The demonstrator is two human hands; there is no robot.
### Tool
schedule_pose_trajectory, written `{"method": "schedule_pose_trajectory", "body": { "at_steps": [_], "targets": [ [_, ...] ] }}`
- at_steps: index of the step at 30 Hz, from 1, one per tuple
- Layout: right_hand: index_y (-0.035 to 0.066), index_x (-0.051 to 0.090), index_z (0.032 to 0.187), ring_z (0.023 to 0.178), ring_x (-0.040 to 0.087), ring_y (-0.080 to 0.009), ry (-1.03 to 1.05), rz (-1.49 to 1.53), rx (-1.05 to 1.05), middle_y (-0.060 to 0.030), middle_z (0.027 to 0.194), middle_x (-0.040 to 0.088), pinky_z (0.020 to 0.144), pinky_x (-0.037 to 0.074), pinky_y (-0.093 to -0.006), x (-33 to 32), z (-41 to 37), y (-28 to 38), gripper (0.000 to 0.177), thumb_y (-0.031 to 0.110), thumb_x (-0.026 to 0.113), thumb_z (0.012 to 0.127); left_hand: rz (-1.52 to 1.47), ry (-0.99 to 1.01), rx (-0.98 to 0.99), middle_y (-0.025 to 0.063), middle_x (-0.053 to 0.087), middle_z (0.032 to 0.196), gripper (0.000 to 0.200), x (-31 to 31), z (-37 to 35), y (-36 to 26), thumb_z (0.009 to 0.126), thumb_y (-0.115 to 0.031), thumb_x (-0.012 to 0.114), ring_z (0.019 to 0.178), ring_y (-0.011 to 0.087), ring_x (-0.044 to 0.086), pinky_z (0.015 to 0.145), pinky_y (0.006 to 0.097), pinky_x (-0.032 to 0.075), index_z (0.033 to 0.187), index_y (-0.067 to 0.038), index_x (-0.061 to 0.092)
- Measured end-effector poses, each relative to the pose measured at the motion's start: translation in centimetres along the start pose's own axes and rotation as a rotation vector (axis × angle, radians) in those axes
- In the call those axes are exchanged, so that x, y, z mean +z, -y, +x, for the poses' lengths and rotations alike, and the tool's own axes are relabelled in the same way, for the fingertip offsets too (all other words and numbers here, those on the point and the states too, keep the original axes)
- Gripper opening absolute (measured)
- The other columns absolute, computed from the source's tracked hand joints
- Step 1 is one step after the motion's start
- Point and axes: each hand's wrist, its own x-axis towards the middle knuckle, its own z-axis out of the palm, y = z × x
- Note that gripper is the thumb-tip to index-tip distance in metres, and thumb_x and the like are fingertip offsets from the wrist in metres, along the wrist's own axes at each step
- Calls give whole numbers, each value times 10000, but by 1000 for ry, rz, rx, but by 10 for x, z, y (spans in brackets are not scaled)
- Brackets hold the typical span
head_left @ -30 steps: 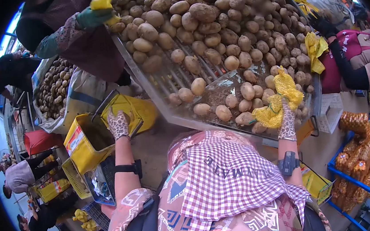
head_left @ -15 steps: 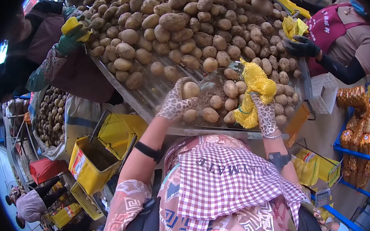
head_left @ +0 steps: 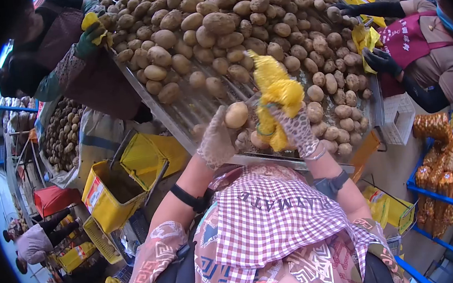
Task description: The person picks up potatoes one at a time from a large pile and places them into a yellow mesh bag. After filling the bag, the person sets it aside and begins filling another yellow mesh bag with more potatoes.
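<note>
My left hand [head_left: 216, 141], in a leopard-print glove, has its fingers around a single potato [head_left: 236, 115] near the front edge of the metal table. A bunched yellow mesh bag [head_left: 279, 94] is gripped in my right hand [head_left: 297, 130], gloved in the same print. The bag hangs between my hands, its lower end close to the held potato and over a few loose potatoes. Beyond both hands lies a large heap of potatoes [head_left: 220, 23] on the slatted metal table [head_left: 166, 110].
Co-workers stand at left and right, with a green-gloved hand [head_left: 88, 43] and a black-gloved hand [head_left: 382, 62] near yellow bags. Yellow baskets [head_left: 113, 199] stand below left. A white crate [head_left: 399, 119] is at right, beside a blue rack [head_left: 445, 202] of filled bags.
My right hand has brought the mesh bag left, close to my left hand. My left hand has shifted slightly toward me with the potato. The right co-worker's far arm now stretches over the table.
</note>
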Motion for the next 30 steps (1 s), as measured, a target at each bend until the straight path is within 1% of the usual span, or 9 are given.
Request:
{"method": "schedule_pose_trajectory", "body": {
  "at_steps": [2,4,6,16,19,20,22,26,30],
  "targets": [
    [-4,473,1240,1126,545,-246,124,-252,-659,-150,1174,566,961,439,-373,34,-5,23,653,304,787,757,-126,-313,42,113,627,1066,638,32,2,3,881,-525,562,833,210,653,703,286,568,1322,-79,451],
    [-5,485,1241,1078,575,-247,120,-520,-655,-141,1143,596,913,466,-368,35,4,-15,615,284,770,778,-231,-421,85,137,632,968,614,13,-3,11,880,-526,554,658,204,630,516,250,545,1267,-54,487],
    [0,524,1213,1013,608,-232,62,-69,160,-122,1100,629,864,494,-348,22,27,-35,524,245,748,807,-369,41,-113,169,634,941,577,-5,-18,-2,874,-509,546,683,193,611,449,208,479,1201,-34,527],
    [38,544,1196,905,639,-198,-342,547,379,-83,1040,632,773,554,-354,-102,-25,-110,410,239,687,869,-97,-1274,707,152,627,1037,438,-172,-209,-67,878,-352,577,809,254,614,697,320,544,1178,-36,547],
    [46,521,1216,903,642,-227,-432,703,393,-97,1043,631,769,565,-394,-121,-33,-119,419,275,656,891,446,-1788,369,105,614,1099,368,-175,-211,-82,875,-240,612,914,249,603,734,354,525,1204,-81,565],
    [46,521,1216,903,642,-227,-458,698,385,-97,1043,631,769,565,-394,-129,-38,-114,419,275,656,891,453,-1767,352,105,614,1099,368,-174,-202,-85,875,-240,612,914,249,603,734,354,525,1204,-81,565],
    [47,527,1208,909,641,-233,-602,753,245,-106,1055,628,778,563,-403,-144,-52,-80,420,308,641,899,1815,-1562,711,115,613,1117,372,-171,-169,-84,895,-168,586,993,213,598,829,347,502,1245,-52,541],
    [68,498,1263,1010,605,-291,-790,864,152,-132,1153,586,846,535,-457,-177,-81,-69,453,335,607,913,1488,-729,533,166,610,1171,415,-27,-38,-36,849,-100,616,1086,297,586,950,364,454,1253,-40,538],
    [81,449,1308,1017,604,-289,-913,892,143,-131,1170,577,835,543,-475,-188,-110,-95,510,303,643,892,2077,-318,139,218,510,1307,578,26,56,18,851,-247,659,1213,330,507,1020,401,407,1340,-28,444]
  ]
}}
